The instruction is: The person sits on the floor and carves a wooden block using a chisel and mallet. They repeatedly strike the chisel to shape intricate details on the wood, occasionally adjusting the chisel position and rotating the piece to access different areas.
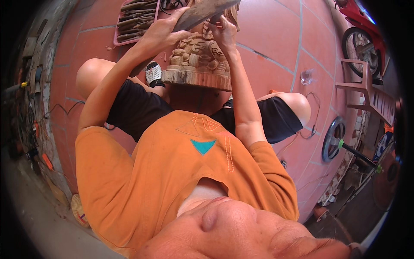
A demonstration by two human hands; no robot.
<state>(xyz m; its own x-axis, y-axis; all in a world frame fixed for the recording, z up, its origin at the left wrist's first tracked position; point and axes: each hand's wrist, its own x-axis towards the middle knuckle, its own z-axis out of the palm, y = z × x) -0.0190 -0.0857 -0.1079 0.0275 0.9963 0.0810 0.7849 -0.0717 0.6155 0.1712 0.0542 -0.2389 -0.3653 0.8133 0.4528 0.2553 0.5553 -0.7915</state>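
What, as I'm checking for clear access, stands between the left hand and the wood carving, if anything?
Only the dark wooden piece that the left hand holds; it crosses over the top of the wood carving in view. The right hand is by the upper right side. Nothing else visible intervenes.

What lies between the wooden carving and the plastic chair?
In the head view, from the carving toward the chair: the right forearm, then red tiled floor with a small clear cup-like thing on it.
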